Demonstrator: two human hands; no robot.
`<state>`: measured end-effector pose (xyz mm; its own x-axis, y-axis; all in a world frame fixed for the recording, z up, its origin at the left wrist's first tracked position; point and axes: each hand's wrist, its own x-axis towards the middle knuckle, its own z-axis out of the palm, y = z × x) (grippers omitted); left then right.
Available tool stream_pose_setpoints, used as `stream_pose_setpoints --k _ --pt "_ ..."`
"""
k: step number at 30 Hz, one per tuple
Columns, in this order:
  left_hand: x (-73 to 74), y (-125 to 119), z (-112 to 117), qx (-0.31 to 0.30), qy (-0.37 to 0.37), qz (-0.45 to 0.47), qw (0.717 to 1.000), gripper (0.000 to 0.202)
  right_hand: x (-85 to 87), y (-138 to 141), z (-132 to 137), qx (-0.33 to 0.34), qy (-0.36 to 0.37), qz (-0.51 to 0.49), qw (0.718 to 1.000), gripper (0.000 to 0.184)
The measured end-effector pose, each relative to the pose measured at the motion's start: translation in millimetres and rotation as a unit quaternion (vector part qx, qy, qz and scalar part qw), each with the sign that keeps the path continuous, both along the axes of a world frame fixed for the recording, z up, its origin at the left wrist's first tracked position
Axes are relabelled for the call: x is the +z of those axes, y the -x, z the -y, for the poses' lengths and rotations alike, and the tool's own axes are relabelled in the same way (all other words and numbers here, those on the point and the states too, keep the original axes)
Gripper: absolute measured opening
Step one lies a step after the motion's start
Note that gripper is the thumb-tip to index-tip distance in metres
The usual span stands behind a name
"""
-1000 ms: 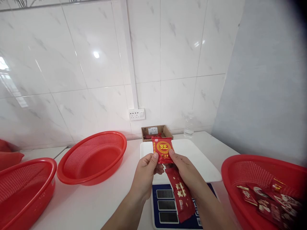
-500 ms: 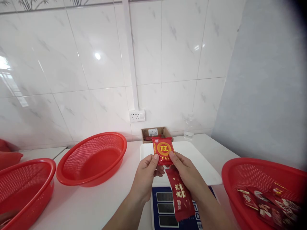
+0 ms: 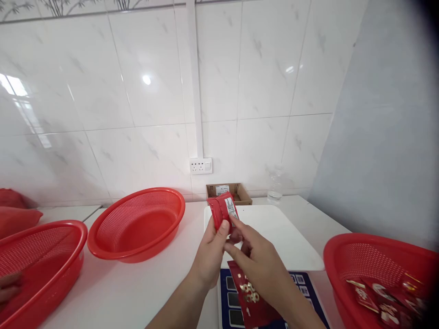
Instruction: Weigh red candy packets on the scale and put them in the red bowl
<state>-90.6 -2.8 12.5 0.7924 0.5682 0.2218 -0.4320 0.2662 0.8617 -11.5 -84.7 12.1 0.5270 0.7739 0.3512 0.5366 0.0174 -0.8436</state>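
Note:
My left hand (image 3: 213, 244) pinches a small red snack packet (image 3: 222, 211) by its lower edge. The packet is turned so its back, with a white label, faces me. It hangs above the white platform (image 3: 274, 228) of a scale. My right hand (image 3: 257, 256) touches the packet's lower right side with a fingertip. Under its lower fingers it holds a long red packet with gold print (image 3: 248, 292), which hangs over the scale's blue display panel (image 3: 302, 285).
A red mesh basket (image 3: 137, 224) stands left of the scale. Another red basket (image 3: 37, 260) sits at the far left, and a blurred hand (image 3: 8, 288) shows at its edge. A third basket (image 3: 380, 274) with several red packets is on the right. A cardboard box (image 3: 229, 192), a clear bottle (image 3: 275, 187) and a wall socket (image 3: 200, 165) stand behind.
The small packet has been turned from its gold-printed front to its back. My right hand slid down off its corner. The view shifted slightly right, and the long packet dropped lower.

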Motion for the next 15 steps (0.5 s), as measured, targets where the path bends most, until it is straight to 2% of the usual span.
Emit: stream_pose_setpoints --k 3,5,7,12,15 --pt "-0.6 -1.3 -5.1 0.001 0.055 0.01 0.998 0.041 3.7 -6.1 3.5 -0.019 -0.02 -0.079 0.996 0.04" --pt "-0.9 -1.8 -5.8 0.006 0.049 0.004 0.999 0.04 5.1 -12.9 5.0 -0.054 -0.044 -0.133 0.989 0.04" --pt "-1.2 -1.9 -4.4 0.017 0.034 -0.008 0.999 0.041 5.1 -18.8 5.6 -0.062 -0.049 -0.174 0.982 0.04" --pt "-2.4 -1.1 -0.4 0.014 0.014 -0.029 0.999 0.041 5.7 -23.1 5.7 0.043 -0.034 -0.214 0.975 0.036" --pt "-3.2 -1.6 0.0 0.014 0.015 -0.032 0.999 0.043 5.9 -22.2 4.4 0.042 -0.026 -0.22 0.974 0.035"
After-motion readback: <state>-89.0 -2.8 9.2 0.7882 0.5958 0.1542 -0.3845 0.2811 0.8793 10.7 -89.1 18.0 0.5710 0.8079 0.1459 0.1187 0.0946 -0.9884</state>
